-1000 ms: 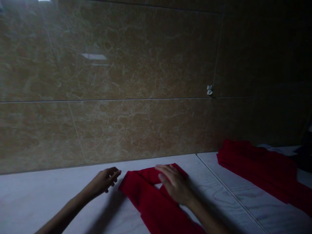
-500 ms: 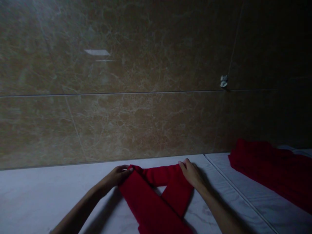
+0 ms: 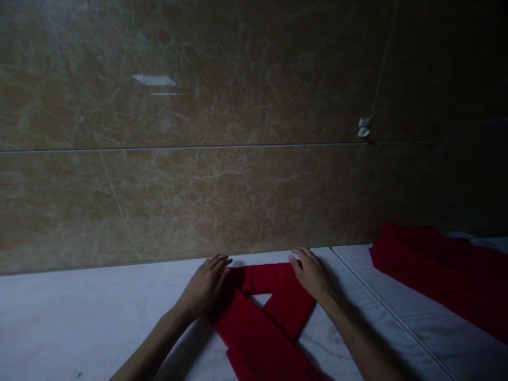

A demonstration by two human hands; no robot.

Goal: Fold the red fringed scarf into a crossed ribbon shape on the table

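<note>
Two hands, two red cloths: left hand (image 3: pixel 204 283) and right hand (image 3: pixel 311 272) lie open and flat on the near cloth's (image 3: pixel 262 317) far corners, on the white table (image 3: pixel 79 317) by the wall (image 3: pixel 198 159); the second cloth (image 3: pixel 440 278) lies well apart to the right.

Quick count from where I'm standing: two red cloths, one folded red cloth (image 3: pixel 257 312) up front and a second red cloth (image 3: pixel 436 270) off to the side. Two hands, left hand (image 3: pixel 206 283) and right hand (image 3: pixel 313 275). One small white clip (image 3: pixel 364 127) on the wall.
</note>
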